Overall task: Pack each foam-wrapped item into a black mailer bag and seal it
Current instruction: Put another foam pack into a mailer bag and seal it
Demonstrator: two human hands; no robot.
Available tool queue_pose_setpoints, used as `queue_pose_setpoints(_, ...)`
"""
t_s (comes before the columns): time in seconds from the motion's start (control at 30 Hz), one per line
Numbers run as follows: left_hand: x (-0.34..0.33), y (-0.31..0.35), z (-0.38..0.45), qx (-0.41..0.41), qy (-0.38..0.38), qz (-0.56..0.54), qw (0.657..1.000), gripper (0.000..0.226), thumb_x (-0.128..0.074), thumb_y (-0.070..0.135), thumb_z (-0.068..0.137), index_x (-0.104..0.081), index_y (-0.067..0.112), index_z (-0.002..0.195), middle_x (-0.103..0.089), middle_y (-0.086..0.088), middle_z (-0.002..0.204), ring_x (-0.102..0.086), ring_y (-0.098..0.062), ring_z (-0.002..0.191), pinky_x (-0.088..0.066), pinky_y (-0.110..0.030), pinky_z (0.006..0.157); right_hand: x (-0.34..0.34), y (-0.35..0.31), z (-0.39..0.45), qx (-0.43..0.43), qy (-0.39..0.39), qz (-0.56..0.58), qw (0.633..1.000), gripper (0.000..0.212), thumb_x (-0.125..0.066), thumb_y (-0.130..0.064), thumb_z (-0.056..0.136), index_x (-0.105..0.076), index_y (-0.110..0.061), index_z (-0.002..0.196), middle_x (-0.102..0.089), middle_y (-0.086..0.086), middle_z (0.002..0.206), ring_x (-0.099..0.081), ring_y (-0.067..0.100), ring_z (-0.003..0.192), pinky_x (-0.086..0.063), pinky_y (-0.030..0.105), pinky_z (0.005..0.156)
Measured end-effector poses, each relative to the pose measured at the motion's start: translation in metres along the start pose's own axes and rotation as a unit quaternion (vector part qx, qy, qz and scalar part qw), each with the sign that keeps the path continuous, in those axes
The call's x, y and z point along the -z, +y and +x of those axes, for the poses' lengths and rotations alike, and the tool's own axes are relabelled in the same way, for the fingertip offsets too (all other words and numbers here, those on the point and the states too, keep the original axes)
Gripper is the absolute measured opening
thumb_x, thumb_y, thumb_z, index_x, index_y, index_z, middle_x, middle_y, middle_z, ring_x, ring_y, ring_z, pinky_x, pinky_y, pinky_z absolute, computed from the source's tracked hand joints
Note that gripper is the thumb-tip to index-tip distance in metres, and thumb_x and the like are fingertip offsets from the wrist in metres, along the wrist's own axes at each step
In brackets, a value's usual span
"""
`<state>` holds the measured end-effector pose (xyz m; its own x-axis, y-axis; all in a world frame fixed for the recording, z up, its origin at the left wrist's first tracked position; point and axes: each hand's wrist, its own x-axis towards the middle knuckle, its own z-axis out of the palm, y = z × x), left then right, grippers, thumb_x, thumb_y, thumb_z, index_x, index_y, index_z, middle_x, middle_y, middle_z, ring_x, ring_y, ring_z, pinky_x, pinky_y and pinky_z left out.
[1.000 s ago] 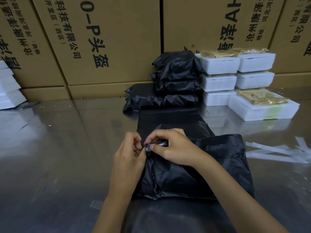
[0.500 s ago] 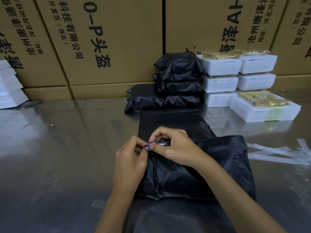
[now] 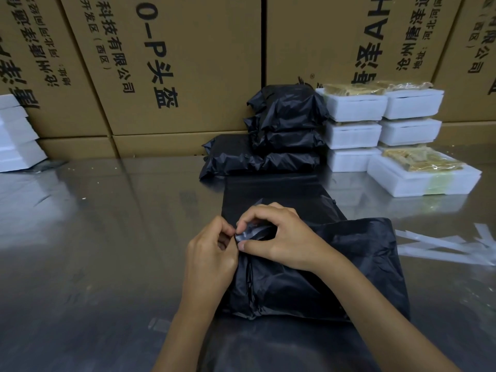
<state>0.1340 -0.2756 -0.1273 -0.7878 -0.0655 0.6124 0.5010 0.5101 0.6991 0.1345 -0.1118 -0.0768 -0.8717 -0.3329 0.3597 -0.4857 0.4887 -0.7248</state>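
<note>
A filled black mailer bag [image 3: 349, 269] lies on the shiny metal table [image 3: 107, 251] in front of me, bulging over what is inside. My right hand [image 3: 281, 237] pinches the bag's folded flap corner [image 3: 251, 232] between thumb and forefinger. My left hand [image 3: 212, 253] pinches at the same corner from the left, its fingertips meeting the right hand's. Flat empty black mailer bags [image 3: 276, 200] lie just behind the hands. Foam-wrapped items in white foam trays [image 3: 424, 178] sit at the back right.
A stack of sealed black bags [image 3: 284, 130] stands behind the work spot against brown cardboard boxes [image 3: 174, 76]. White foam trays [image 3: 354, 122] are piled beside it. Peeled white strips [image 3: 442, 242] lie at the right. More white foam [image 3: 16, 140] sits far left.
Both hands stay at the flap corner; the fingers have shifted slightly as they work the corner. The bag has not moved.
</note>
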Motion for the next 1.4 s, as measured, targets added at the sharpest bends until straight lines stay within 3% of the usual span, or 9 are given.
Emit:
queue_pose_setpoints(0.2, 0.0, 0.002, -0.002, -0.009, -0.002, -0.002, 1.0, 0.031, -0.072, 0.003, 0.082, -0.054, 0.026, 0.071, -0.063, 0.012, 0.075, -0.061, -0.012, 0.067, -0.043, -0.014, 0.054, -0.001, 0.003, 0.0, 0.006, 0.003, 0.007, 1.0, 0.008, -0.082, -0.027, 0.08, -0.074, -0.028, 0.081, -0.072, -0.014, 0.096, -0.056, 0.009, 0.108, -0.038, 0.045, 0.106)
queue_pose_setpoints(0.53, 0.0, 0.01, -0.002, -0.01, -0.009, 0.006, 1.0, 0.037, -0.073, 0.009, 0.082, -0.05, 0.036, 0.086, -0.059, 0.012, 0.083, -0.06, -0.013, 0.073, -0.048, -0.027, 0.059, -0.001, 0.007, 0.003, -0.043, -0.011, 0.01, 0.999, 0.013, -0.07, -0.023, 0.087, -0.067, -0.027, 0.075, -0.071, -0.021, 0.103, -0.049, 0.004, 0.119, -0.033, 0.033, 0.11)
queue_pose_setpoints(0.7, 0.001, 0.018, -0.001, -0.088, -0.011, 0.037, 0.995, 0.035, -0.072, 0.006, 0.085, -0.052, 0.034, 0.092, -0.053, 0.015, 0.096, -0.058, -0.014, 0.079, -0.048, -0.031, 0.057, 0.002, 0.007, 0.009, -0.094, -0.021, 0.038, 0.995, 0.014, -0.066, -0.03, 0.087, -0.065, -0.033, 0.073, -0.07, -0.022, 0.105, -0.048, 0.014, 0.124, -0.032, 0.043, 0.114)
queue_pose_setpoints(0.9, 0.003, 0.019, 0.002, -0.087, 0.009, -0.006, 0.996, 0.035, -0.074, 0.001, 0.085, -0.056, 0.03, 0.087, -0.056, 0.018, 0.09, -0.06, -0.009, 0.081, -0.043, -0.012, 0.064, 0.0, 0.003, 0.018, -0.129, -0.011, 0.085, 0.988, 0.026, -0.061, -0.047, 0.074, -0.075, -0.029, 0.086, -0.074, -0.016, 0.104, -0.053, 0.019, 0.126, -0.038, 0.045, 0.113)
queue_pose_setpoints(1.0, 0.003, 0.018, 0.002, -0.087, 0.007, -0.011, 0.996, 0.033, -0.072, 0.0, 0.085, -0.057, 0.029, 0.083, -0.056, 0.016, 0.087, -0.06, -0.01, 0.079, -0.041, -0.009, 0.065, -0.001, 0.005, 0.021, -0.138, -0.005, 0.096, 0.986, 0.014, -0.065, -0.04, 0.08, -0.075, -0.03, 0.081, -0.074, -0.015, 0.1, -0.055, 0.019, 0.122, -0.04, 0.047, 0.111)
queue_pose_setpoints(1.1, 0.002, 0.017, 0.003, -0.086, 0.009, -0.022, 0.996, 0.028, -0.072, 0.0, 0.086, -0.058, 0.025, 0.082, -0.058, 0.014, 0.087, -0.06, -0.012, 0.079, -0.043, -0.012, 0.063, -0.003, 0.004, 0.024, -0.154, 0.015, 0.099, 0.983, 0.025, -0.064, -0.048, 0.072, -0.074, -0.027, 0.08, -0.075, -0.01, 0.098, -0.056, 0.021, 0.12, -0.043, 0.046, 0.108)
queue_pose_setpoints(1.27, 0.0, 0.015, 0.004, 0.026, 0.004, -0.128, 0.991, 0.028, -0.068, 0.004, 0.091, -0.054, 0.026, 0.08, -0.063, 0.007, 0.082, -0.065, -0.013, 0.078, -0.051, -0.024, 0.064, -0.006, 0.006, 0.031, -0.174, 0.078, 0.096, 0.977, 0.018, -0.066, -0.034, 0.084, -0.07, -0.017, 0.079, -0.076, 0.002, 0.093, -0.067, 0.015, 0.101, -0.045, 0.046, 0.106)
queue_pose_setpoints(1.33, 0.001, 0.015, 0.007, 0.096, 0.016, -0.214, 0.972, 0.03, -0.065, 0.002, 0.092, -0.05, 0.024, 0.077, -0.062, 0.008, 0.079, -0.064, -0.008, 0.078, -0.049, -0.017, 0.069, -0.006, 0.004, 0.034, -0.181, 0.106, 0.101, 0.972, 0.016, -0.067, -0.03, 0.085, -0.07, -0.015, 0.079, -0.075, 0.0, 0.091, -0.068, 0.015, 0.096, -0.048, 0.046, 0.103)
queue_pose_setpoints(1.4, 0.002, 0.011, 0.01, 0.159, 0.01, -0.267, 0.95, 0.027, -0.064, 0.005, 0.093, -0.048, 0.021, 0.078, -0.058, 0.004, 0.076, -0.057, -0.014, 0.075, -0.046, -0.024, 0.069, -0.006, 0.003, 0.035, -0.181, 0.125, 0.111, 0.969, 0.015, -0.068, -0.027, 0.084, -0.07, -0.012, 0.081, -0.074, 0.0, 0.091, -0.068, 0.016, 0.094, -0.052, 0.044, 0.099)
